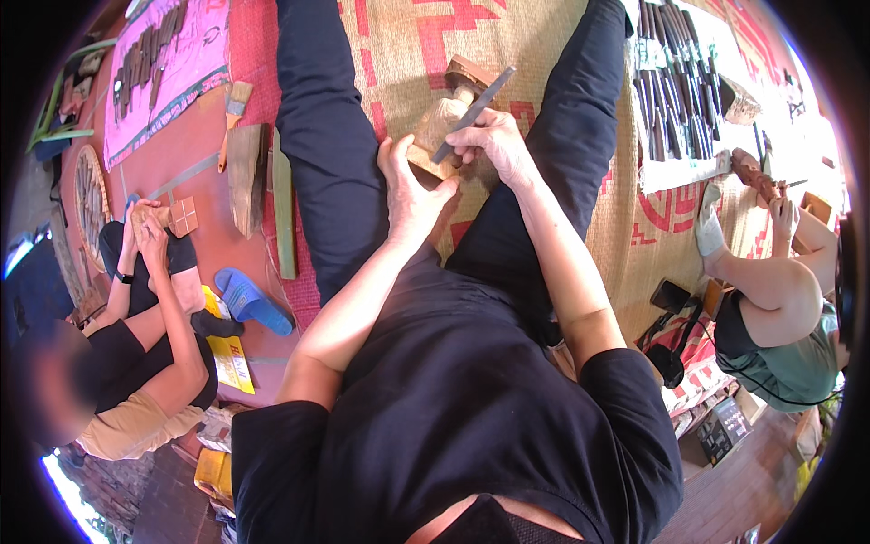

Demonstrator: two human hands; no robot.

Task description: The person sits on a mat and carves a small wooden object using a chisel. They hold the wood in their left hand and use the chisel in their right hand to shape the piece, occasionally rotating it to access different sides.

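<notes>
The right hand's (498,147) fingers close around a dark flat tool (488,97), slanting from near left to far right. The left hand's (410,198) fingers, spread wide, grip a wooden carving's (439,118) near end; its long axis points far, slightly right, between the legs (328,136), over a patterned mat (535,36).

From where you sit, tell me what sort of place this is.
Likely a shared woodcarving workspace: dark hand tools lie on a pink cloth, the left hand holds a wooden carving, and a person at right holds a carved brown piece.
</notes>
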